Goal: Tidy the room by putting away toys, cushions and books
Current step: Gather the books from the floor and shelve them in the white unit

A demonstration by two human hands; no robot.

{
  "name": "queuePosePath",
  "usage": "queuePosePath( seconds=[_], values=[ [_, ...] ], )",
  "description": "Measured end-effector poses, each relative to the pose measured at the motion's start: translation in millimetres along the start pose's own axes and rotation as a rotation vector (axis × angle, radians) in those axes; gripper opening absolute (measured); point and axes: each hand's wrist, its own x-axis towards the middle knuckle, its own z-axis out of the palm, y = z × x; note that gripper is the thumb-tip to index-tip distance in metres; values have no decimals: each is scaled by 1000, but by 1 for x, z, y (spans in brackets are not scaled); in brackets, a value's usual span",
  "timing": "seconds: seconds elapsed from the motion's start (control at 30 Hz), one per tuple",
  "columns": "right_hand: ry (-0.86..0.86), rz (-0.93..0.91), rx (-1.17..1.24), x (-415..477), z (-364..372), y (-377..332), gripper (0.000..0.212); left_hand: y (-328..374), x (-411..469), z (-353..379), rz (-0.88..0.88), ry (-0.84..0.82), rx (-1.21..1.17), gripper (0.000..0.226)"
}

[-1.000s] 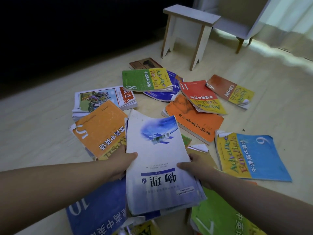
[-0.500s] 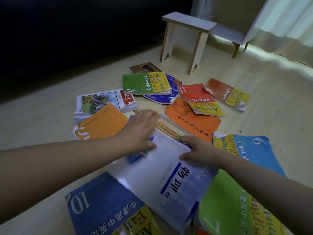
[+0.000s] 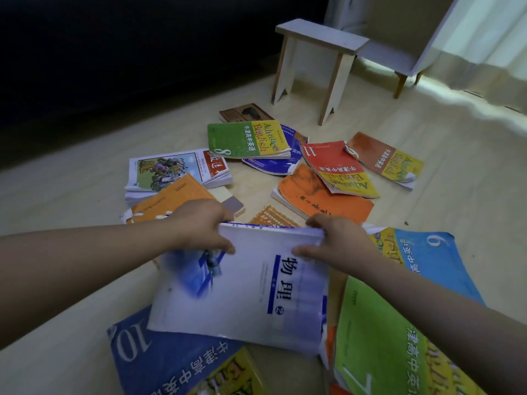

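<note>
From the head camera we see the left hand (image 3: 199, 223) and right hand (image 3: 339, 243) each gripping the far edge of the white book (image 3: 242, 297). The thumbs lie on its blurred cover, the fingers curled out of sight behind. It overlaps a blue book (image 3: 159, 357) and a green book (image 3: 379, 337), both cut off by the frame's lower edge.

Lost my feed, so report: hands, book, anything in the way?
Left hand and right hand both grip the white book at its far edge. It overlaps the blue book and green book. Loose books strewn ahead, stool beyond.
</note>
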Motion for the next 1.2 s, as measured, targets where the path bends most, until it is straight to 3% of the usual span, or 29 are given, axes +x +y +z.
queuePosePath(
  seconds=[0.07, 0.13, 0.27, 0.33, 0.43, 0.5, 0.63, 0.73, 0.83, 0.93, 1.07, 1.2],
  values=[
    [172, 165, 323, 1, 4, 9, 98, -9, -1, -6, -48, 79, -88, 30],
    [239, 354, 640, 2, 12, 13, 119, -12, -1, -11, -81, 163, -212, 31],
    [53, 650, 1061, -6, 43, 19, 137, -2, 4, -17, -141, 309, -464, 26],
    [-36, 706, 1166, -9, 51, 20, 130, 4, 7, -20, -171, 406, -563, 26],
    [-128, 618, 1275, -1, 49, 15, 97, 15, 10, -26, -155, 487, -763, 22],
    [-78, 488, 1369, 9, 37, 12, 72, 27, 10, -30, -106, 490, -852, 22],
    [-1, 303, 1593, 27, 16, 22, 84, 45, 11, -22, -85, 493, -1008, 16],
    [53, 281, 1704, 28, 10, 30, 88, 50, 15, -12, -126, 488, -1077, 38],
    [264, 276, 1721, 30, 10, 32, 61, 51, 23, 1, -163, 503, -1104, 42],
    [452, 287, 1560, 27, 3, 34, 47, 57, 29, 17, -215, 481, -1055, 38],
    [568, 217, 1271, 20, -14, 39, 40, 66, 33, 18, -198, 467, -1086, 54],
    [652, 128, 1122, 16, -19, 37, 42, 73, 37, 12, -123, 577, -1104, 41]
  ],
)
